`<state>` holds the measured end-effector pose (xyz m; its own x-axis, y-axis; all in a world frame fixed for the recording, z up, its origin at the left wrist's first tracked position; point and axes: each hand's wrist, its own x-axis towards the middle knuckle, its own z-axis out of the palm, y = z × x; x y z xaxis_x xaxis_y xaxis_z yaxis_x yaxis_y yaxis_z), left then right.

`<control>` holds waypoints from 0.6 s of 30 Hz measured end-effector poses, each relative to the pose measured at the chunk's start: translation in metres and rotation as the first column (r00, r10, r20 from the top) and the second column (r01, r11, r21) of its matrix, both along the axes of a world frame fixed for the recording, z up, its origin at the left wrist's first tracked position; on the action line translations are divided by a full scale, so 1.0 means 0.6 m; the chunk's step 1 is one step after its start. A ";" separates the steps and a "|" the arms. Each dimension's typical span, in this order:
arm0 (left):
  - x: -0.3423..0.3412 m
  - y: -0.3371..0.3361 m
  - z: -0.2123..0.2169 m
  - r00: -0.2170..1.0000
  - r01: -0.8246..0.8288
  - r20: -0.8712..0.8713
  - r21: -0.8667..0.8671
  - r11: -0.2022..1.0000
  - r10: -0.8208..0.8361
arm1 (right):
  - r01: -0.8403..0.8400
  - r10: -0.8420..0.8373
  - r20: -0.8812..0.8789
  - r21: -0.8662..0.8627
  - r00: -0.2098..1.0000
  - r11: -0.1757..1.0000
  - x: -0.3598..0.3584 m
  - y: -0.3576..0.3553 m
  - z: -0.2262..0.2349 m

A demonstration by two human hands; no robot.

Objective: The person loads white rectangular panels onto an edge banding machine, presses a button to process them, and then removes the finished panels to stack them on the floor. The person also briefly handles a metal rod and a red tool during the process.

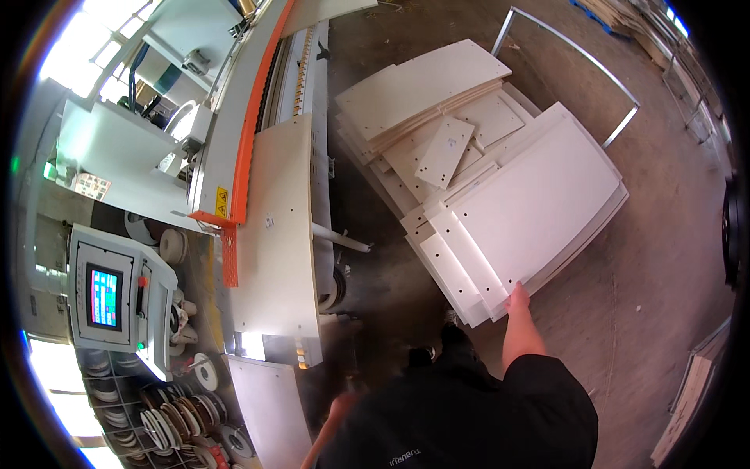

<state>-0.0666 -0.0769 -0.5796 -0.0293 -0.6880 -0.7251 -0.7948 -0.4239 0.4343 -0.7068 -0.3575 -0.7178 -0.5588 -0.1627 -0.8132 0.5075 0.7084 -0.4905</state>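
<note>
My right hand grips the near corner of a large white panel, which lies on top of a stack. Narrower white boards with drilled holes stick out beside it on the left. My left hand hangs low near my body, close to a pale panel at the machine's end; its fingers are blurred. Farther back on the stack, a small drilled board lies askew over other boards.
A long edge-banding machine with an orange guard runs along the left, a white panel on its bed. Beside it are a control screen and several edging rolls. A metal frame rail rises behind the stack.
</note>
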 end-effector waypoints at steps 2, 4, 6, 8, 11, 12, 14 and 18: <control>-0.007 -0.031 0.023 0.995 -0.087 0.059 0.092 0.992 0.081 | 0.006 -0.005 -0.021 0.034 1.000 0.999 -0.006 -0.004 -0.006; 0.007 -0.043 0.005 0.996 -0.075 0.051 0.001 0.997 0.075 | -0.019 0.022 -0.046 0.084 0.999 0.996 -0.005 -0.010 -0.001; 0.023 -0.043 -0.022 0.994 -0.101 -0.061 -0.127 0.987 0.094 | -0.010 0.017 -0.064 0.099 0.998 0.995 0.004 -0.012 0.004; 0.021 -0.054 -0.031 0.972 -0.191 -0.166 -0.127 0.973 0.169 | -0.021 0.028 -0.075 0.088 0.997 0.996 -0.003 -0.008 -0.006; -0.008 -0.085 -0.039 0.962 -0.220 -0.172 -0.020 0.975 0.213 | -0.023 0.026 -0.062 0.034 0.998 0.999 -0.018 0.005 -0.021; -0.020 -0.092 -0.034 0.979 -0.139 -0.155 -0.050 0.989 0.130 | -0.002 0.003 -0.050 0.017 0.999 1.000 -0.021 0.013 -0.024; -0.047 -0.103 -0.024 0.991 -0.035 -0.132 -0.086 0.996 0.023 | 0.089 -0.088 0.018 -0.063 0.996 0.994 -0.027 0.031 -0.016; -0.111 -0.136 0.036 0.998 0.055 -0.043 -0.026 0.998 -0.056 | 0.285 -0.228 0.235 -0.246 0.945 0.926 -0.037 0.074 -0.022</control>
